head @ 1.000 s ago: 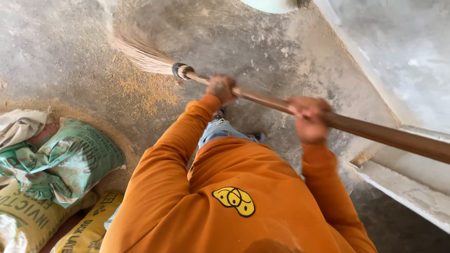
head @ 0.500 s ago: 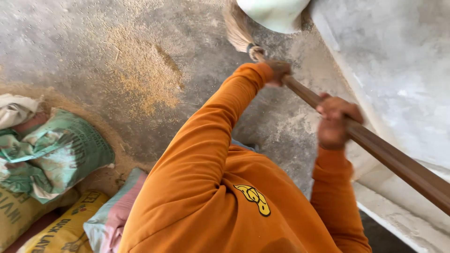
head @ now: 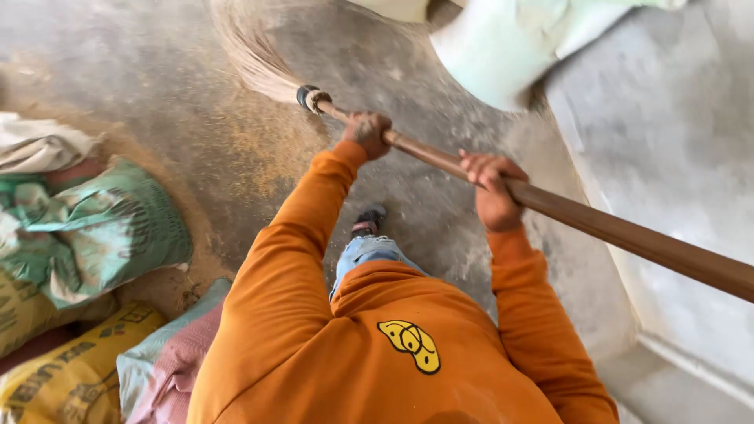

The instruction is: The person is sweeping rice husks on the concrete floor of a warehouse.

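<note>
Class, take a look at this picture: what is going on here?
A person in an orange sweatshirt grips a long wooden broom handle with both hands. The left hand is closed near the bristle end, the right hand further up. The straw bristles rest on a dusty concrete floor strewn with yellowish grain dust. Filled sacks lie to the left, and a pale sack sits ahead by the wall.

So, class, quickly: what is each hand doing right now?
Left hand: closed on the broom handle, near the bristles.
Right hand: closed on the handle, farther from the bristles.
</note>
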